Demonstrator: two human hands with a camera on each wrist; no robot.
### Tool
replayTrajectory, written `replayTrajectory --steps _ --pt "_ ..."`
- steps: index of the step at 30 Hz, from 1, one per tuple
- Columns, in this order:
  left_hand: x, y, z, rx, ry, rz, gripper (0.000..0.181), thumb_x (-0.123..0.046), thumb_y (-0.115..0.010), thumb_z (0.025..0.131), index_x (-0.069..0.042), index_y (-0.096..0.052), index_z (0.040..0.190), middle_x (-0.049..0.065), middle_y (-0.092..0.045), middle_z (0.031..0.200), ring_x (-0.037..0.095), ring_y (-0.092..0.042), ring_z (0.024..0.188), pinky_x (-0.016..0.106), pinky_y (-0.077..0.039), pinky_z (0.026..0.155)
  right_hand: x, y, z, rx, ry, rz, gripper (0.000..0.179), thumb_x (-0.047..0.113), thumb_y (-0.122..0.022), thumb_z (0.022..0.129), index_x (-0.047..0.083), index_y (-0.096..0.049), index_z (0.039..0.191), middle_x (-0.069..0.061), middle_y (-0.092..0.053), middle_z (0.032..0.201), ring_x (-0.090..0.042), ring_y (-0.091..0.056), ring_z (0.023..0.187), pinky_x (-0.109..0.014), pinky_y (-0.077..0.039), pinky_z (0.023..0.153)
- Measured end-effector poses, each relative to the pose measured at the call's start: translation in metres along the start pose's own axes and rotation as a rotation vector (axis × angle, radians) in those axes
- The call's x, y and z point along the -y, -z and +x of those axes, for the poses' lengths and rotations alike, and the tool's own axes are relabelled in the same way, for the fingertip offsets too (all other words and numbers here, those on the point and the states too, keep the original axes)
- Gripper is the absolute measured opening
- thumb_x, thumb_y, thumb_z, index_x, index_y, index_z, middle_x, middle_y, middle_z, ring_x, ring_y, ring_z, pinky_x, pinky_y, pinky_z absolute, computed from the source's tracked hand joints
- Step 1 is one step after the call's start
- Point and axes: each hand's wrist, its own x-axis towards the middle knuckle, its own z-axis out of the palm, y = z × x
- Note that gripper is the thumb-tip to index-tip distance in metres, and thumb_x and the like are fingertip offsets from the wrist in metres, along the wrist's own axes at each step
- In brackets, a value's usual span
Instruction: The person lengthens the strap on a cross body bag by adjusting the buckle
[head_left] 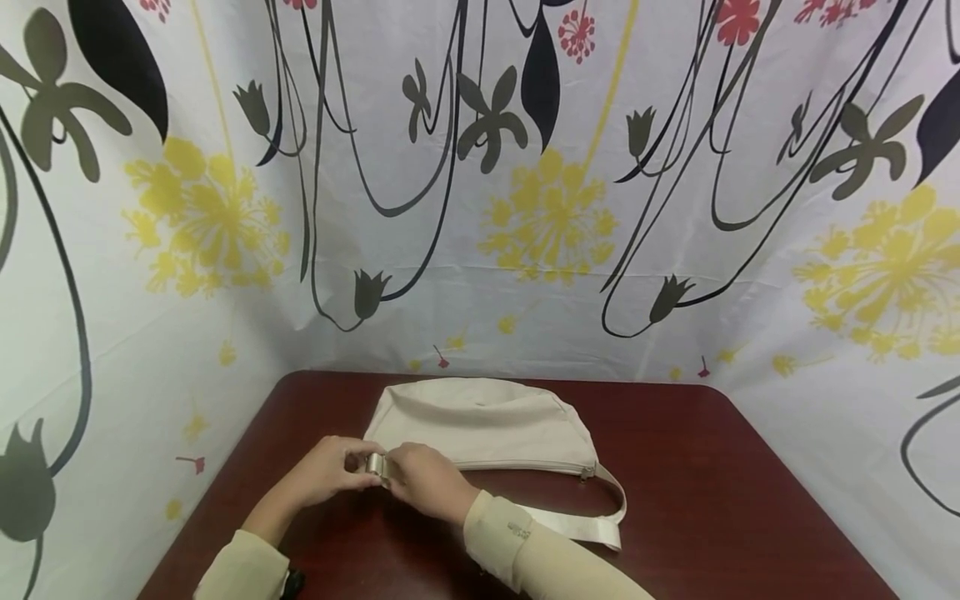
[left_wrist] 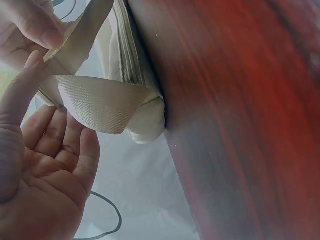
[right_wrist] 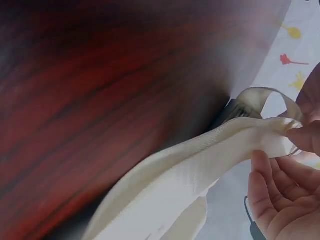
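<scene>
A cream fabric shoulder bag [head_left: 480,421] lies on the dark red table, its zip edge toward me. Both hands meet at the bag's near left corner on its webbing strap [left_wrist: 100,102]. My left hand [head_left: 330,473] pinches the strap between thumb and fingers, and the strap bends into a loop there. From the right, my right hand [head_left: 431,482] pinches the strap [right_wrist: 200,165] close to the left fingertips. In the left wrist view, the right hand [left_wrist: 30,30] shows at the upper left. Fingers partly hide the strap's joining point, so any buckle there is unclear.
The strap's far part [head_left: 573,525] curves round the bag's right end, near a zip pull [head_left: 587,472]. The table [head_left: 697,483] extends to the right. Patterned white cloth [head_left: 450,233] hangs behind and at both sides.
</scene>
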Motion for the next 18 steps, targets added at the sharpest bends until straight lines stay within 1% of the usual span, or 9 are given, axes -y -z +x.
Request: replayTrajectory --steps 4,8,10,12,15,18 --pt "0.0 0.0002 -0.0006 -0.009 0.006 -0.012 0.039 -0.033 -0.083 0.084 -0.01 -0.075 0.115 -0.01 -0.065 0.072 0.005 -0.061 0.062 0.025 -0.047 0.058 0.0043 0.0 0.001 -0.007 -0.024 0.007 0.02 0.019 -0.076 0.091 0.01 -0.071 0.108 0.008 -0.062 0.085 0.0 -0.048 0.071 -0.014 -0.04 0.063" --pt "0.0008 0.0001 -0.0015 -0.022 0.014 -0.005 0.041 -0.036 -0.083 0.084 -0.01 -0.075 0.116 -0.012 -0.066 0.072 0.005 -0.063 0.062 0.025 -0.048 0.059 0.0064 -0.0017 -0.0006 -0.029 -0.037 -0.071 0.028 0.026 -0.076 0.091 0.009 -0.071 0.113 0.004 -0.069 0.095 -0.001 -0.055 0.075 -0.018 -0.046 0.065" --pt "0.0016 0.0005 -0.0021 -0.028 0.013 -0.002 0.042 -0.036 -0.083 0.084 -0.01 -0.075 0.116 -0.012 -0.067 0.072 0.005 -0.063 0.062 0.025 -0.048 0.059 0.0063 -0.0023 -0.0012 -0.042 -0.036 -0.129 0.03 0.031 -0.076 0.09 0.01 -0.072 0.111 0.004 -0.07 0.093 -0.002 -0.057 0.073 -0.02 -0.047 0.064" --pt "0.0025 0.0011 -0.0025 -0.034 0.004 -0.001 0.043 -0.035 -0.084 0.084 -0.008 -0.075 0.116 -0.012 -0.068 0.072 0.005 -0.063 0.063 0.025 -0.048 0.06 0.006 -0.0025 -0.002 -0.041 -0.034 -0.174 0.029 0.036 -0.077 0.089 0.013 -0.073 0.107 0.005 -0.069 0.088 -0.003 -0.057 0.07 -0.022 -0.047 0.061" --pt "0.003 0.0021 -0.0029 -0.04 -0.005 0.005 0.045 -0.033 -0.084 0.084 -0.004 -0.074 0.116 -0.013 -0.069 0.074 0.003 -0.063 0.065 0.025 -0.048 0.063 0.0047 -0.0033 -0.0035 -0.021 -0.036 -0.18 0.024 0.038 -0.079 0.088 0.016 -0.071 0.098 0.008 -0.062 0.079 -0.003 -0.054 0.066 -0.021 -0.044 0.058" --pt "0.0025 0.0031 -0.0031 -0.035 -0.004 -0.003 0.048 -0.032 -0.084 0.084 0.0 -0.073 0.117 -0.012 -0.069 0.076 0.003 -0.063 0.066 0.025 -0.049 0.064 0.004 -0.0043 -0.0052 -0.01 -0.038 -0.154 0.019 0.033 -0.079 0.088 0.018 -0.069 0.092 0.009 -0.058 0.075 -0.003 -0.051 0.064 -0.02 -0.041 0.056"
